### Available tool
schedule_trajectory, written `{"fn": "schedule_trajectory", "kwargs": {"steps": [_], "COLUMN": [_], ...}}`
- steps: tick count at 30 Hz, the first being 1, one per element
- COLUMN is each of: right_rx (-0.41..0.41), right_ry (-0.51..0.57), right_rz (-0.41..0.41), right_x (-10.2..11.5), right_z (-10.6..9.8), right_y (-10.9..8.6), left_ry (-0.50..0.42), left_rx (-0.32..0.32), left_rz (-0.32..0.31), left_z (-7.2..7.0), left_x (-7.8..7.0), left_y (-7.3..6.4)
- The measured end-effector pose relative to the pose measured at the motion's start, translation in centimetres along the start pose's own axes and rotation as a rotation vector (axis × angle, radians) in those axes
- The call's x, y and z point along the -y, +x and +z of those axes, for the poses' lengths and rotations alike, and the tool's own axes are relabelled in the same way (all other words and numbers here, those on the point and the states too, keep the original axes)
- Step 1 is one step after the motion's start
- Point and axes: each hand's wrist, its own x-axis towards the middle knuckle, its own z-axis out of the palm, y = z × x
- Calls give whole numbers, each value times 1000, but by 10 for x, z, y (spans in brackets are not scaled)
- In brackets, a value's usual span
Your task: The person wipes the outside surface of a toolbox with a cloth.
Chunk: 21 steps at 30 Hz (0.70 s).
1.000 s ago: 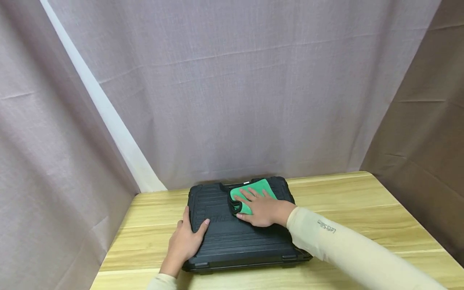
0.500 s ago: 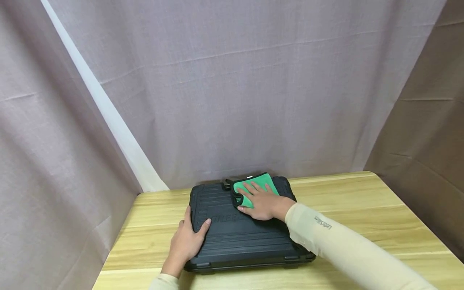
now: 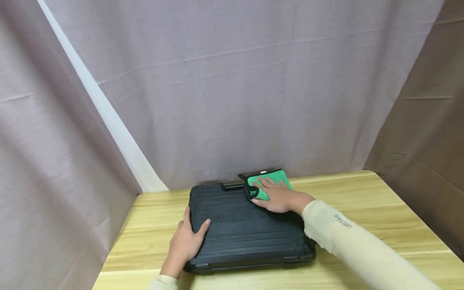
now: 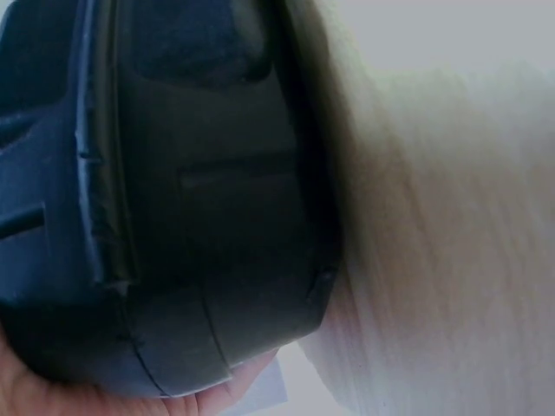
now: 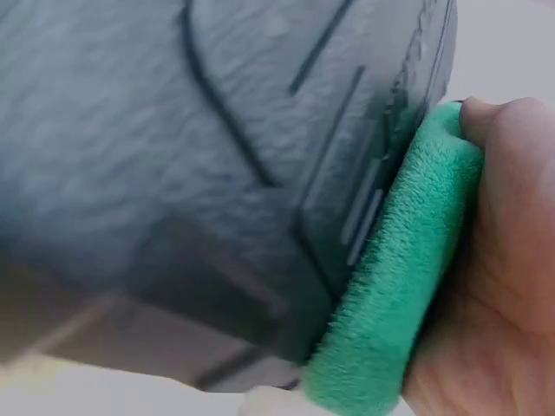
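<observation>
A black plastic carrying case [image 3: 250, 237] with ridges and raised lettering on its lid lies flat on the table. My left hand [image 3: 184, 243] grips its left side, thumb on the lid and fingers along the edge; the left wrist view shows a bit of that hand [image 4: 52, 399] below the dark case wall [image 4: 217, 217]. With fingers spread, my right hand [image 3: 279, 198] presses a folded green cloth [image 3: 282, 176] with black edging onto the lid's far right corner. Close up, the green fluffy cloth [image 5: 390, 277] lies between the palm [image 5: 499, 321] and the case [image 5: 130, 130].
The wooden table [image 3: 362, 217] reaches out on both sides of the case. A pinkish-grey curtain [image 3: 235, 100] hangs behind it, with a brown one [image 3: 427, 161] at the right. The case handle [image 3: 232, 186] faces the far edge.
My right hand has slid the cloth to the right and farther back over the lid, uncovering more of the handle and lettering. The left hand keeps its hold.
</observation>
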Motion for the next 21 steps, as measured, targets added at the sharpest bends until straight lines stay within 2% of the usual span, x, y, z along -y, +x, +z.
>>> {"fn": "schedule_trajectory", "kwargs": {"steps": [4,9,15,21], "right_rx": [-42,-72,-45,-26], "right_ry": [5,21,14,56], "right_rz": [-9,-27,-33,-58], "right_x": [-8,-7,-5,-1], "right_z": [7,11,8,7], "right_y": [-2,-7,-12,-23], "left_ry": [-3,-10,-18,-21], "left_rx": [5,-3,-21,-26], "left_rz": [3,-7,-16,-31], "left_z": [1,1,3,1], "left_x": [-1,-3,-2,-1], "left_y": [1,1,1,0]}}
